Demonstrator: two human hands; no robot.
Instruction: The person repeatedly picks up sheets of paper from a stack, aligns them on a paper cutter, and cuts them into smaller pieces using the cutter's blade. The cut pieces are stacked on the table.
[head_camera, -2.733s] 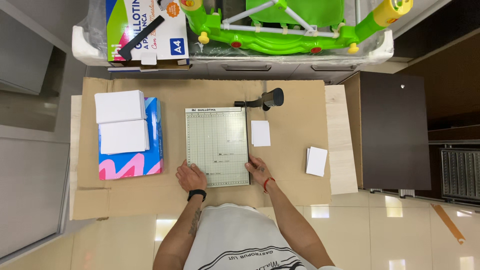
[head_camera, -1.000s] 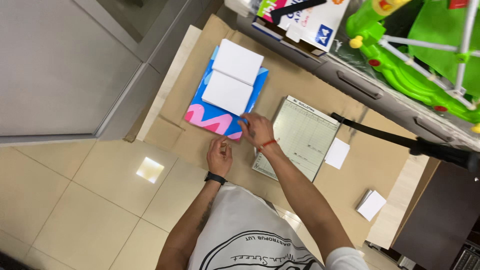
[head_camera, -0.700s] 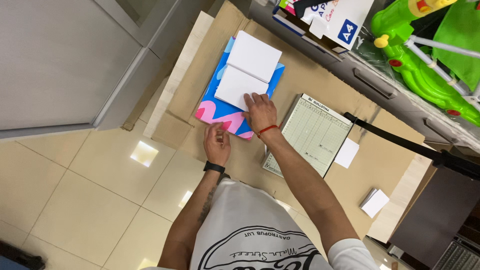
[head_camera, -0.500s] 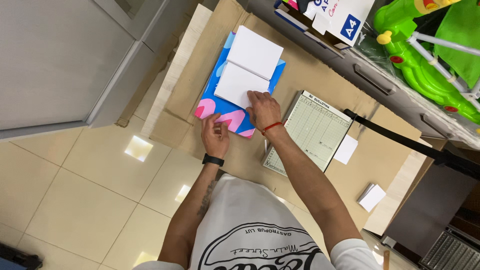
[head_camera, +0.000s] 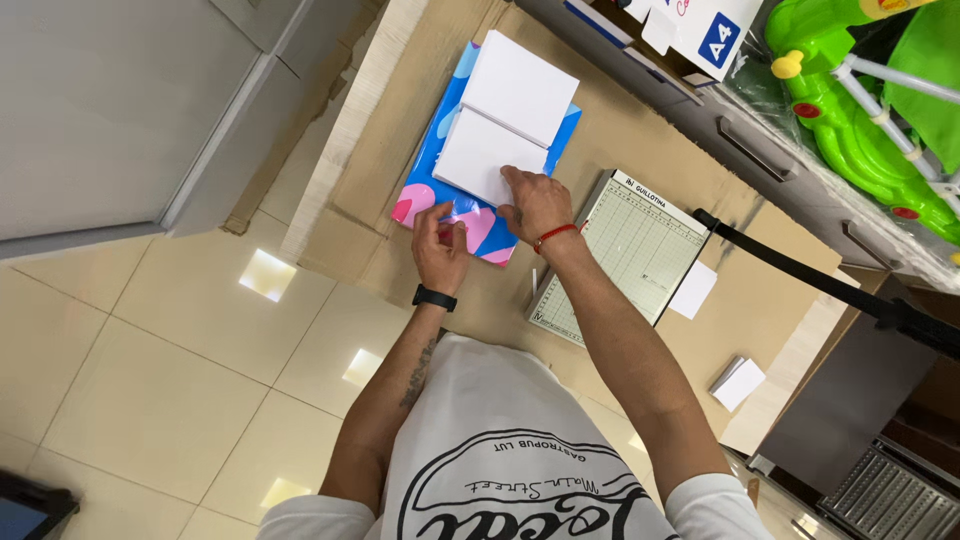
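Both our hands have moved onto the stack: right hand (head_camera: 535, 203) flat on paper (head_camera: 480, 160), left hand (head_camera: 442, 250) pressing pack (head_camera: 478, 228). Sheets may slip sideways.

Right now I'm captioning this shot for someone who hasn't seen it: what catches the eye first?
The two hands meet at the centre: the right hand presses on the nearer white paper stack, the left hand on the blue-and-pink wrapped ream beneath. To their right lies a paper guillotine, its black lever arm raised; bright green plastic toys fill the upper right corner.
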